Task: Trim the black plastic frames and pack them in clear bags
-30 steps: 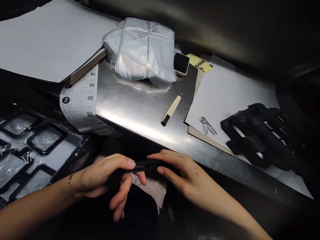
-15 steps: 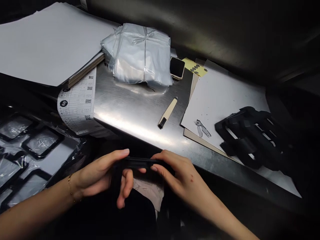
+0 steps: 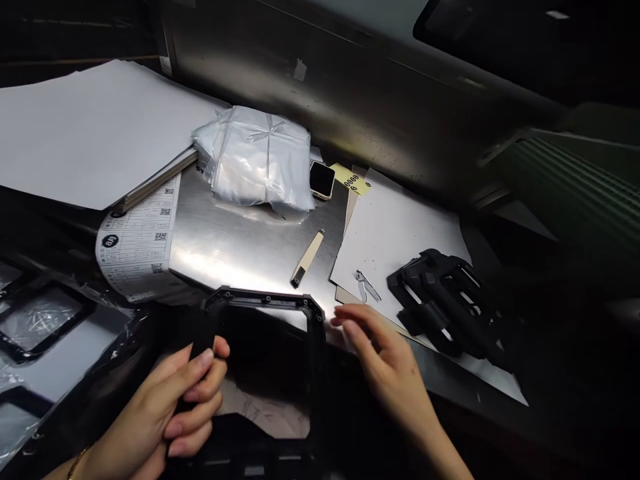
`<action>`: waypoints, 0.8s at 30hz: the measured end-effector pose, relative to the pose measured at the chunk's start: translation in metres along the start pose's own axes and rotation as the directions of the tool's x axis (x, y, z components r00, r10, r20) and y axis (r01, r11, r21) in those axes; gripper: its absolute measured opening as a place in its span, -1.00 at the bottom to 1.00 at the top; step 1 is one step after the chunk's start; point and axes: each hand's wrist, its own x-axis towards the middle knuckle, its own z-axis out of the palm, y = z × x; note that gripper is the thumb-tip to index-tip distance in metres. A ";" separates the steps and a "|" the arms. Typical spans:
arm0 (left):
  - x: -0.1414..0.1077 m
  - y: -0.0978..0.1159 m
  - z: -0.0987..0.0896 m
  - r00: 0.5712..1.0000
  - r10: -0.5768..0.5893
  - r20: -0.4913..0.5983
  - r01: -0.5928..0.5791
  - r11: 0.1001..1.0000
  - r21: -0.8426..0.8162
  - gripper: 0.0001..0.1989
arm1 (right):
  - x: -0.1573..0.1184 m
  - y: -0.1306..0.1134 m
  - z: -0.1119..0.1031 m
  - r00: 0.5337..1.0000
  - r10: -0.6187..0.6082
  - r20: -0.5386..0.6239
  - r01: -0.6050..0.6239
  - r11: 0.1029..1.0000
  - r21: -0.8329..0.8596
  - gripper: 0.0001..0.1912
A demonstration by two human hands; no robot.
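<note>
While the left hand [image 3: 175, 407] grips a black plastic frame [image 3: 265, 298], the right hand [image 3: 385, 353] stands open just beside that frame's upper right corner.

Head view: the frame is rectangular and hollow, with small holes along its top bar. It is held up in front of the person, its top bar overlapping the front edge of a stainless steel table [image 3: 240, 253] in this view, and its lower end runs out of the picture. The left fingers are curled together and clamped around the frame's left bar. The right fingers are extended and lie close together, their tips near the frame; contact cannot be confirmed.

On the table, a bundle of clear plastic bags [image 3: 255, 160] lies near the back wall, tied with clear strips. A black-screened smartwatch [image 3: 321, 180] in a cream case lies just beside it. A cream-handled cutter [image 3: 307, 257] lies alone on bare steel. To the right, nail clippers [image 3: 367, 285] rest on a white sheet [image 3: 395, 233], with similar black frames [image 3: 440, 300] stacked on its lower right part. A printed sheet with QR codes [image 3: 140, 247] curls over the table's left edge beneath a stack of white paper [image 3: 90, 133]. Further black frames in plastic wrap [image 3: 45, 320] lie at lower left.
</note>
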 end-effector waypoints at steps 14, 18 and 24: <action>0.000 0.000 -0.023 0.992 -0.128 0.024 0.128 0.992 -0.014 -0.75 | 0.140 -0.010 0.028 0.993 0.088 -0.077 -0.117 0.729 -0.674 -0.67; 0.001 0.003 -0.030 0.990 -0.144 -0.003 0.144 0.989 -0.031 -0.77 | 0.135 -0.007 0.031 0.996 0.067 -0.062 -0.091 0.710 -0.698 -0.69; -0.002 0.007 -0.035 0.984 -0.168 -0.062 0.165 0.985 -0.042 -0.76 | 0.099 0.000 0.032 1.000 0.010 -0.026 -0.022 0.854 -0.520 -0.76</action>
